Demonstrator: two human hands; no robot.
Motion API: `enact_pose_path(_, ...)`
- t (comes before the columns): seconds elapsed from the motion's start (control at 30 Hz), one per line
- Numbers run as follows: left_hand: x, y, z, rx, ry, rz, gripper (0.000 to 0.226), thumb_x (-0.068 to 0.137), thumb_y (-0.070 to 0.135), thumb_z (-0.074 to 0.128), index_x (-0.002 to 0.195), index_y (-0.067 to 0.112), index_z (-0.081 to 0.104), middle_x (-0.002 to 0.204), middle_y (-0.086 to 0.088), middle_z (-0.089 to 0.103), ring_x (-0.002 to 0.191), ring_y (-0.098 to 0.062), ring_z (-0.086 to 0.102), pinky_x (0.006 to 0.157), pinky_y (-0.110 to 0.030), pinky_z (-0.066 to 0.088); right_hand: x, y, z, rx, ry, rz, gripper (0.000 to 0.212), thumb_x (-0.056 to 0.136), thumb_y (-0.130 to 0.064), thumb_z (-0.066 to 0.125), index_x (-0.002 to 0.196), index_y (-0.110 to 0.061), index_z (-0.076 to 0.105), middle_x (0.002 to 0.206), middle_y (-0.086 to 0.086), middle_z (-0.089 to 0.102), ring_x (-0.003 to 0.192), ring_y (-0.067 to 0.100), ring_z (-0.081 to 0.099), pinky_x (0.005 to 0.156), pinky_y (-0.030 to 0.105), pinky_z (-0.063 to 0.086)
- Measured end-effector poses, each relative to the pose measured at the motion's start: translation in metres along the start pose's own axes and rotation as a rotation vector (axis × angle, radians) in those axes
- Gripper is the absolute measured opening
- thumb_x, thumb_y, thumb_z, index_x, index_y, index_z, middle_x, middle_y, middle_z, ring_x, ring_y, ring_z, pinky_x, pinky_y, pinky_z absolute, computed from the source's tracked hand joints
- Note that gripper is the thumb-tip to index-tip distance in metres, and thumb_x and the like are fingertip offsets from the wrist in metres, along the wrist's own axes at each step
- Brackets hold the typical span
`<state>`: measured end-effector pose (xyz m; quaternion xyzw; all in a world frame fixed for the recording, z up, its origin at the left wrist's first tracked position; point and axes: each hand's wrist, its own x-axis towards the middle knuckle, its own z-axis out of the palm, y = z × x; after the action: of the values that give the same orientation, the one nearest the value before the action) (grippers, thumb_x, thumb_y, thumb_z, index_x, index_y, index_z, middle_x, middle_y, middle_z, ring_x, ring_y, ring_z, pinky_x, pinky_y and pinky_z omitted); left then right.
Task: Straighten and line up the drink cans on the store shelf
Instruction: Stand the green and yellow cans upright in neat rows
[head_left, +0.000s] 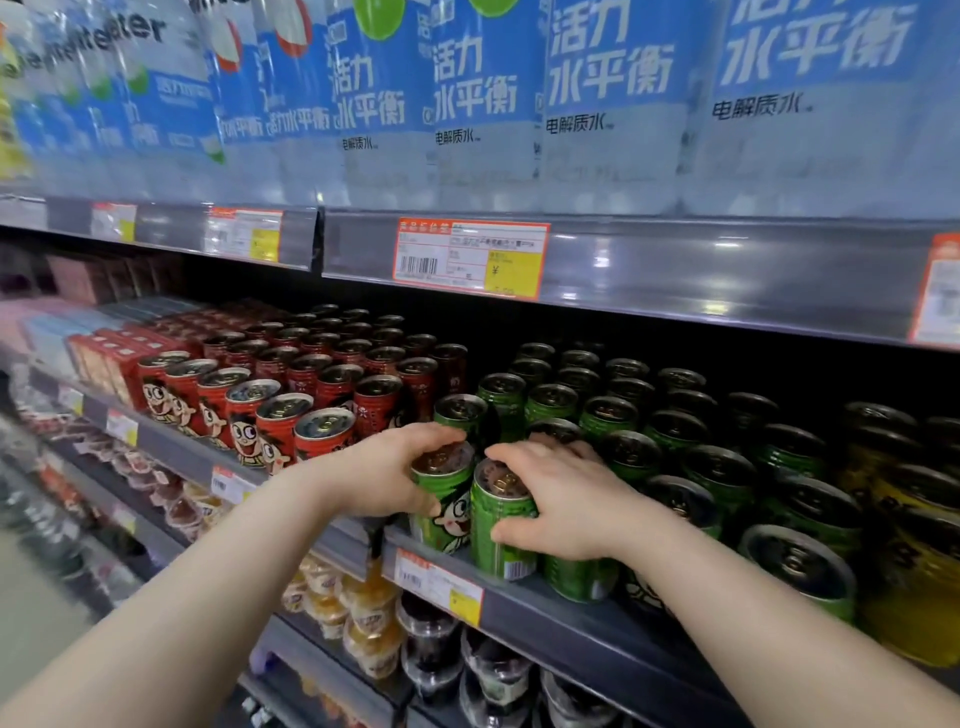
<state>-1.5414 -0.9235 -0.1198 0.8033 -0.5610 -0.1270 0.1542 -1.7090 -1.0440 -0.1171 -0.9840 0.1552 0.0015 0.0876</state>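
Observation:
Rows of drink cans fill the middle shelf (571, 613): red cans (283, 421) on the left, green cans (608, 421) in the middle, yellow cans (914, 587) at the right. My left hand (384, 473) grips the front green can with a cartoon face (441, 514) at the shelf's front edge. My right hand (561, 504) grips the green can beside it (498, 545), whose barcode side faces out. Both cans stand upright and touch each other.
Large water bottles with blue labels (483, 93) fill the shelf above, with price tags (470, 257) on its rail. Below, cups of jelly (363, 613) and dark jars (431, 644) sit on lower shelves. Red boxes (104, 358) stand left of the red cans.

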Motion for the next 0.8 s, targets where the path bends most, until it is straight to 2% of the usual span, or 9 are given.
enact_pose_path(0.07, 0.002, 0.009, -0.004, 0.085, -0.036, 0.0, 0.082, 0.079, 0.007, 0.064, 0.146, 0.03, 0.022, 0.153, 0.007, 0.025, 0.139, -0.009, 0.024, 0.108, -0.018, 0.019, 0.001, 0.001, 0.0, -0.006, 0.002, -0.013, 0.076, 0.085, -0.05, 0.052, 0.147, -0.032, 0.011, 0.157, -0.005, 0.015, 0.145, 0.02, 0.008, 0.117, 0.044, 0.002)
enact_pose_path(0.13, 0.003, 0.017, -0.002, 0.118, -0.053, -0.014, 0.085, 0.078, 0.004, 0.061, 0.147, 0.028, 0.018, 0.153, 0.004, 0.024, 0.139, -0.013, 0.024, 0.109, -0.021, 0.021, 0.001, 0.002, 0.001, -0.018, 0.003, -0.021, 0.075, 0.086, -0.049, 0.052, 0.147, -0.032, 0.01, 0.157, -0.006, 0.013, 0.145, 0.02, 0.006, 0.117, 0.045, 0.002)
enact_pose_path(0.23, 0.006, 0.019, 0.006, 0.111, -0.018, -0.016, 0.088, 0.075, 0.023, 0.071, 0.145, 0.026, 0.018, 0.151, 0.001, 0.025, 0.136, -0.018, 0.026, 0.111, -0.032, 0.029, 0.0, 0.002, 0.001, -0.027, 0.019, -0.017, 0.075, 0.085, -0.046, 0.052, 0.147, -0.033, 0.011, 0.157, -0.007, 0.012, 0.146, 0.019, 0.005, 0.117, 0.044, 0.002)
enact_pose_path(0.3, 0.008, 0.014, 0.009, 0.1, 0.012, 0.032, 0.082, 0.077, 0.032, 0.071, 0.143, 0.025, 0.022, 0.149, 0.002, 0.028, 0.133, -0.017, 0.029, 0.109, -0.033, 0.03, 0.0, 0.001, 0.002, -0.032, 0.033, -0.005, 0.076, 0.083, -0.045, 0.053, 0.146, -0.034, 0.012, 0.157, -0.008, 0.014, 0.145, 0.019, 0.007, 0.117, 0.043, 0.004)
enact_pose_path(0.37, 0.01, 0.009, 0.006, 0.083, 0.0, 0.103, 0.073, 0.08, 0.028, 0.068, 0.14, 0.028, 0.026, 0.146, 0.004, 0.031, 0.129, -0.015, 0.033, 0.108, -0.033, 0.032, -0.001, -0.001, 0.003, -0.038, 0.049, 0.015, 0.078, 0.081, -0.051, 0.055, 0.145, -0.037, 0.014, 0.155, -0.009, 0.016, 0.144, 0.018, 0.013, 0.116, 0.042, 0.008)
enact_pose_path(0.5, 0.015, -0.002, -0.004, 0.056, -0.107, 0.226, 0.072, 0.078, 0.019, 0.069, 0.137, 0.032, 0.029, 0.139, 0.006, 0.035, 0.123, -0.011, 0.036, 0.105, -0.03, 0.034, -0.003, -0.011, 0.001, -0.038, 0.129, 0.136, 0.076, 0.073, -0.072, 0.05, 0.14, -0.044, 0.026, 0.148, -0.003, 0.028, 0.135, 0.021, 0.029, 0.109, 0.039, 0.03)
enact_pose_path(0.63, 0.022, -0.01, -0.011, 0.201, -0.063, 0.351, 0.073, 0.075, 0.04, 0.07, 0.138, 0.033, 0.032, 0.141, 0.005, 0.035, 0.13, -0.015, 0.029, 0.108, -0.034, 0.032, 0.001, -0.035, -0.001, -0.288, 0.283, 0.326, 0.081, 0.068, -0.082, 0.041, 0.133, -0.033, 0.042, 0.129, -0.002, 0.051, 0.122, 0.025, 0.043, 0.099, 0.037, 0.033)
enact_pose_path(0.7, 0.024, -0.013, -0.012, 0.202, -0.021, 0.401, 0.071, 0.076, 0.047, 0.067, 0.137, 0.033, 0.035, 0.138, 0.003, 0.036, 0.13, -0.017, 0.03, 0.108, -0.036, 0.032, 0.006, -0.048, 0.0, -0.386, 0.288, 0.411, 0.078, 0.071, -0.079, 0.041, 0.128, -0.026, 0.048, 0.124, 0.0, 0.055, 0.117, 0.025, 0.048, 0.096, 0.037, 0.034)
enact_pose_path(0.8, 0.027, -0.018, -0.011, 0.192, -0.066, 0.479, 0.071, 0.08, 0.041, 0.065, 0.141, 0.03, 0.031, 0.139, 0.001, 0.033, 0.131, -0.019, 0.03, 0.108, -0.036, 0.032, 0.009, -0.06, 0.001, -0.399, 0.237, 0.383, 0.061, 0.08, -0.063, 0.048, 0.13, -0.027, 0.047, 0.126, 0.0, 0.052, 0.119, 0.024, 0.046, 0.097, 0.038, 0.033)
